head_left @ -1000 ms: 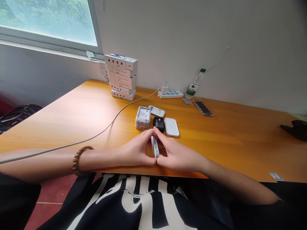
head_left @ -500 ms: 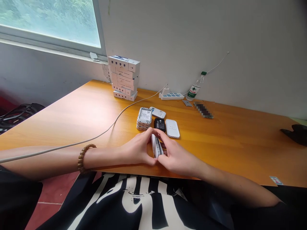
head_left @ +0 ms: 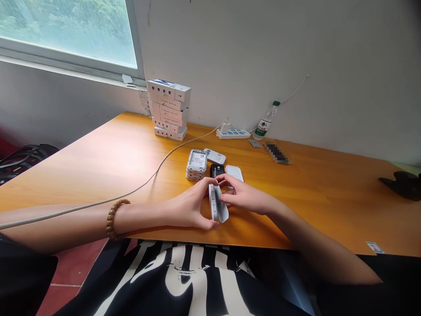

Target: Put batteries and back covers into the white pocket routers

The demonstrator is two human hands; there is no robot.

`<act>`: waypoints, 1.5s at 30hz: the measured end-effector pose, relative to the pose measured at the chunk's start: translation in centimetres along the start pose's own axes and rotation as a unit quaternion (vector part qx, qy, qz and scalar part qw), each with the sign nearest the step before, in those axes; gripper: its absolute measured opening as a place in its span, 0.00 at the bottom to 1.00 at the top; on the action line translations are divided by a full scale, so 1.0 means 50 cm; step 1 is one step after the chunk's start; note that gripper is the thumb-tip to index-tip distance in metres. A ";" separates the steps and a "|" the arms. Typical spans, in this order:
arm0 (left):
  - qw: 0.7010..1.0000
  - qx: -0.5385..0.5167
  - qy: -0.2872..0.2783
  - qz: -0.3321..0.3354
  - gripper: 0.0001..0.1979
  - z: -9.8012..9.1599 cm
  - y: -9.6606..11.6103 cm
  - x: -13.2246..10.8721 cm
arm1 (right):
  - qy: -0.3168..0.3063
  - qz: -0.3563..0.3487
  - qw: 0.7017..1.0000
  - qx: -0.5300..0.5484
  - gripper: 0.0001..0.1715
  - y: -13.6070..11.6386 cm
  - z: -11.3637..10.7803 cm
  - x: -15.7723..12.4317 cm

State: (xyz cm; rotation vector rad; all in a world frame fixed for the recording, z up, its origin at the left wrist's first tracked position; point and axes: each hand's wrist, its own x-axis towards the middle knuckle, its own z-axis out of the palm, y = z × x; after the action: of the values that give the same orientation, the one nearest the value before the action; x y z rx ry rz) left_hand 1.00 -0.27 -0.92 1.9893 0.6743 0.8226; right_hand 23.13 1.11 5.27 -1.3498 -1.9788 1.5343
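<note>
Between left hand (head_left: pixel 186 204) and right hand (head_left: pixel 248 195), a white pocket device (head_left: pixel 213 205) with its cover (head_left: pixel 224 214) ajar

Close to the near edge of the table (head_left: pixel 309 193), the left hand is curled round the device, thumb at its near end and forefinger at its far end. The right hand pinches the cover, which leans off to the right with a gap showing. The step in hand looks like opening the case; the next move seems to call for a steady left grip while the right frees the cover without bending it.

Just beyond the hands sit a stack of opened devices (head_left: pixel 196 161), a black battery (head_left: pixel 217 170), a labelled white device (head_left: pixel 215 156) and another white cover (head_left: pixel 233 170), partly hidden by the right hand; these crowd the space ahead. A pale cable (head_left: pixel 140 188) crosses in front of the left forearm and could snag. Farther off stand white boxes (head_left: pixel 169 109), a power strip (head_left: pixel 234 134) and a bottle (head_left: pixel 264 126).
</note>
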 end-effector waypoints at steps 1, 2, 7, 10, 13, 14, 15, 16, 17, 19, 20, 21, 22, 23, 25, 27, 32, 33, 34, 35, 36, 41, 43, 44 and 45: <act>1.000 0.008 -0.012 -0.006 0.41 -0.004 0.004 0.000 | 0.014 0.001 1.000 -0.022 0.27 0.002 -0.009 0.003; 0.999 0.021 -0.024 -0.012 0.42 -0.008 0.008 0.001 | 0.034 -0.001 0.998 -0.045 0.28 0.004 -0.021 0.006; 0.994 0.086 -0.065 -0.010 0.36 -0.020 0.027 0.002 | 0.145 -0.034 0.984 -0.096 0.21 0.021 -0.116 0.038; 0.991 0.094 -0.090 -0.028 0.35 -0.019 0.033 0.003 | 0.235 -0.045 0.970 -0.048 0.19 0.035 -0.168 0.061; 0.988 0.113 -0.104 -0.031 0.38 -0.018 0.032 0.003 | 0.273 -0.013 0.962 -0.017 0.15 0.049 -0.196 0.076; 0.987 0.122 -0.105 -0.028 0.40 -0.019 0.030 0.003 | 0.270 -0.003 0.962 -0.024 0.13 0.054 -0.202 0.079; 0.985 0.131 -0.108 -0.024 0.42 -0.020 0.027 0.004 | 0.260 0.007 0.965 -0.040 0.12 0.058 -0.206 0.081; 0.983 0.141 -0.112 -0.021 0.43 -0.021 0.023 0.004 | 0.245 0.017 0.968 -0.058 0.10 0.062 -0.209 0.082; 0.981 0.151 -0.118 -0.016 0.45 -0.022 0.019 0.004 | 0.228 0.029 0.970 -0.076 0.09 0.066 -0.211 0.084; 0.977 0.170 -0.128 0.000 0.47 -0.026 0.010 0.005 | 0.203 0.052 0.971 -0.112 0.08 0.073 -0.215 0.086; 0.975 0.179 -0.133 0.011 0.47 -0.028 0.006 0.006 | 0.200 0.061 0.969 -0.133 0.07 0.076 -0.215 0.087; 0.973 0.188 -0.136 0.022 0.48 -0.029 0.002 0.007 | 0.202 0.069 0.964 -0.159 0.07 0.077 -0.216 0.088; 0.970 0.196 -0.139 0.030 0.48 -0.031 -0.001 0.008 | 0.205 0.076 0.957 -0.190 0.07 0.078 -0.215 0.088; 0.968 0.203 -0.143 0.036 0.48 -0.033 -0.004 0.009 | 0.208 0.082 0.949 -0.223 0.07 0.077 -0.214 0.087; 0.964 0.214 -0.150 0.041 0.48 -0.036 -0.007 0.012 | 0.214 0.098 0.928 -0.289 0.07 0.073 -0.211 0.085; 0.963 0.217 -0.154 0.043 0.48 -0.039 -0.009 0.015 | 0.219 0.123 0.909 -0.333 0.08 0.065 -0.206 0.080; 0.966 0.207 -0.146 0.052 0.51 -0.044 -0.014 0.020 | 0.232 0.144 0.894 -0.354 0.17 0.046 -0.194 0.065; 0.965 0.211 -0.145 0.053 0.52 -0.044 -0.014 0.020 | 0.226 0.152 0.897 -0.348 0.19 0.044 -0.192 0.063; 0.964 0.217 -0.144 0.054 0.52 -0.044 -0.015 0.021 | 0.212 0.165 0.902 -0.339 0.19 0.042 -0.190 0.061; 0.962 0.225 -0.142 0.054 0.52 -0.044 -0.015 0.021 | 0.191 0.177 0.908 -0.327 0.19 0.041 -0.188 0.060; 0.961 0.233 -0.141 0.055 0.52 -0.043 -0.015 0.020 | 0.167 0.185 0.915 -0.316 0.18 0.040 -0.186 0.058; 0.956 0.250 -0.137 0.067 0.50 -0.042 -0.017 0.020 | 0.123 0.176 0.926 -0.310 0.11 0.045 -0.176 0.060; 0.957 0.248 -0.136 0.070 0.50 -0.042 -0.019 0.019 | 0.118 0.174 0.929 -0.305 0.09 0.050 -0.174 0.064; 0.957 0.245 -0.135 0.071 0.50 -0.042 -0.019 0.019 | 0.117 0.175 0.930 -0.302 0.09 0.052 -0.173 0.066; 0.958 0.242 -0.134 0.071 0.50 -0.042 -0.020 0.019 | 0.116 0.177 0.930 -0.300 0.08 0.055 -0.173 0.068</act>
State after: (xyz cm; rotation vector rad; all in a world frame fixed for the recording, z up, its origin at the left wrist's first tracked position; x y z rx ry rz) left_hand -0.12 1.93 -0.61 2.5593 0.6180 0.4799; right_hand 28.81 8.99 5.23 -2.1112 -2.2234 0.8314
